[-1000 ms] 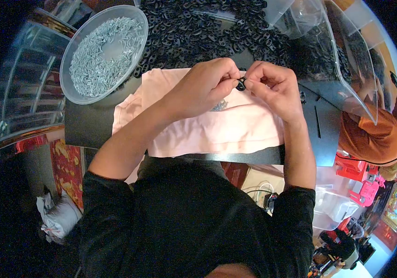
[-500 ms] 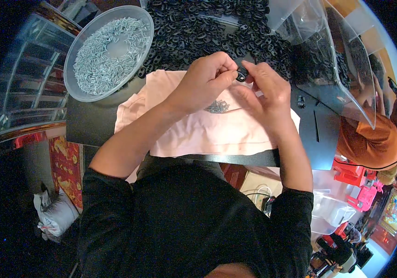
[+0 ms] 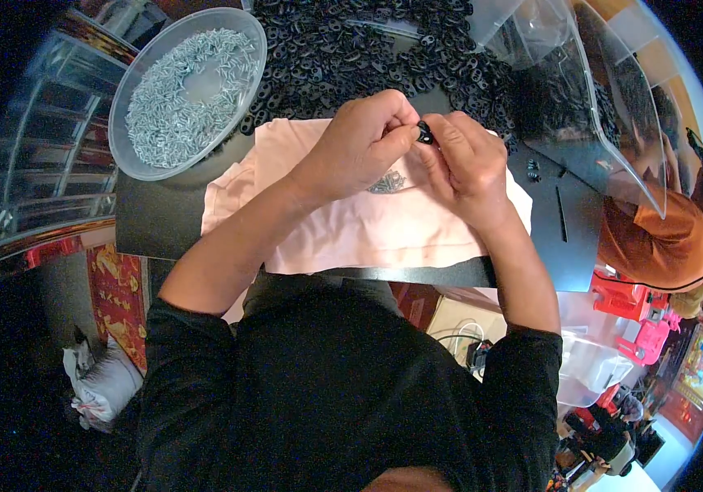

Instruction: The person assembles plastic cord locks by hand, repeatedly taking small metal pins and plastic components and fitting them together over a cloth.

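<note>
Black small part [image 3: 424, 132], hard-looking, is up at the ends of both hands on my feed, over the far edge of a pale pink cloth [image 3: 351, 242]. L hand [image 3: 368, 143]: thumb + index pinched on it. R hand [image 3: 473, 160]: fingertips right at the part's R side, hand curled; can't tell from my end if they grip or just touch. Hands v. close, only the part btwn them.

Sm. pile of metal pins [image 3: 386, 183] on cloth, below the hands. Upper L: round clear bowl [image 3: 201, 85], tilted in my view, w/ lots of silvery pins [image 3: 159, 119]. Big heap of black pieces [image 3: 327, 61] beyond cloth, on dark table [image 3: 150, 217]. R of cloth: thin dark rod [image 3: 562, 215], nr a few tiny parts [image 3: 533, 170], too sm. to ID. Far R: person in orange top [image 3: 663, 246].
</note>
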`<action>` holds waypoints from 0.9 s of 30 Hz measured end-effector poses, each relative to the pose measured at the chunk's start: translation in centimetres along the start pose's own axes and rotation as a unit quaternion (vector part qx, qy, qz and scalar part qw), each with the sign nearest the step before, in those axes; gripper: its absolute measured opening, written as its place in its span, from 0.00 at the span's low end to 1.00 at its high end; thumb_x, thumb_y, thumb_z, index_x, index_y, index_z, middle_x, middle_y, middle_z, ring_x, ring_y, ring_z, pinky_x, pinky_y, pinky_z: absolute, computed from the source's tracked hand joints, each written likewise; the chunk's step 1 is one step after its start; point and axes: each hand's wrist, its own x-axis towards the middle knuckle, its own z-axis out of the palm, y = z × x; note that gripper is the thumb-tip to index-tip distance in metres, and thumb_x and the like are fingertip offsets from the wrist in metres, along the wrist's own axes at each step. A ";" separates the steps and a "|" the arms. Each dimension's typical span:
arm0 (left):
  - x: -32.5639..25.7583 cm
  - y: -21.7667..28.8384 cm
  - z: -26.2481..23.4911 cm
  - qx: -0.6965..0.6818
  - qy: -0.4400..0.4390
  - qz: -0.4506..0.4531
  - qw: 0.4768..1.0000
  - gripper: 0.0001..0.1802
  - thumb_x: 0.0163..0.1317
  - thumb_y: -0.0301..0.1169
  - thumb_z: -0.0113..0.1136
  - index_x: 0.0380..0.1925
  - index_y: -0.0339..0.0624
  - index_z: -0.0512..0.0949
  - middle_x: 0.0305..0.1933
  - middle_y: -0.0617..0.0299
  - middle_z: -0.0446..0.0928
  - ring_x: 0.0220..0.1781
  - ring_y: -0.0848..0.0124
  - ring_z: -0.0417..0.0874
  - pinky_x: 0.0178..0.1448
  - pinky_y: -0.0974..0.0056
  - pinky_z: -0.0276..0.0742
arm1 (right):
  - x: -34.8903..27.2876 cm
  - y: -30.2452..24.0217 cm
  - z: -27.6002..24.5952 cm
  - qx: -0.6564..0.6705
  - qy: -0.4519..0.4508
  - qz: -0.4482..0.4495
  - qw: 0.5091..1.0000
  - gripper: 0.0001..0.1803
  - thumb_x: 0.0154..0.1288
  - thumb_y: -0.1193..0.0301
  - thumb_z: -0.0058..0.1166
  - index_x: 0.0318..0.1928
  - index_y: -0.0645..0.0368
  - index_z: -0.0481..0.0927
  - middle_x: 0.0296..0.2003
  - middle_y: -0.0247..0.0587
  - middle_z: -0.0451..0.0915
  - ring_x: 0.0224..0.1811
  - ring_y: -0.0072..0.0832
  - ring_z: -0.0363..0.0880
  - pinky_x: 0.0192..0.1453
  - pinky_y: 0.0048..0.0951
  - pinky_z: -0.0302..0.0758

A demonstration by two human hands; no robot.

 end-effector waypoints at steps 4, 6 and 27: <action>-0.1 0.4 0.2 -0.023 0.004 -0.018 1.000 0.04 0.59 0.26 0.50 0.31 0.38 0.70 0.24 0.70 0.69 0.22 0.84 0.67 0.24 0.76 0.64 | -0.1 -0.5 -0.1 -0.043 0.001 -0.010 0.999 0.18 0.45 0.74 0.60 0.38 0.68 0.73 0.26 0.48 0.74 0.25 0.40 0.75 0.25 0.35 0.73; -0.1 0.5 0.3 -0.015 0.010 -0.020 1.000 0.04 0.59 0.26 0.50 0.32 0.37 0.70 0.23 0.69 0.70 0.20 0.83 0.67 0.23 0.76 0.64 | -0.2 -0.5 0.1 -0.058 0.002 -0.014 0.998 0.18 0.45 0.74 0.60 0.38 0.68 0.72 0.26 0.47 0.74 0.24 0.40 0.75 0.25 0.35 0.73; 0.0 2.3 -0.2 -0.127 0.029 -0.045 0.990 0.06 0.56 0.27 0.55 0.27 0.35 0.74 0.20 0.65 0.73 0.20 0.80 0.71 0.24 0.73 0.67 | 0.4 -0.3 -0.2 -0.053 0.077 -0.025 0.995 0.19 0.43 0.80 0.59 0.40 0.68 0.75 0.25 0.45 0.75 0.23 0.36 0.74 0.24 0.31 0.71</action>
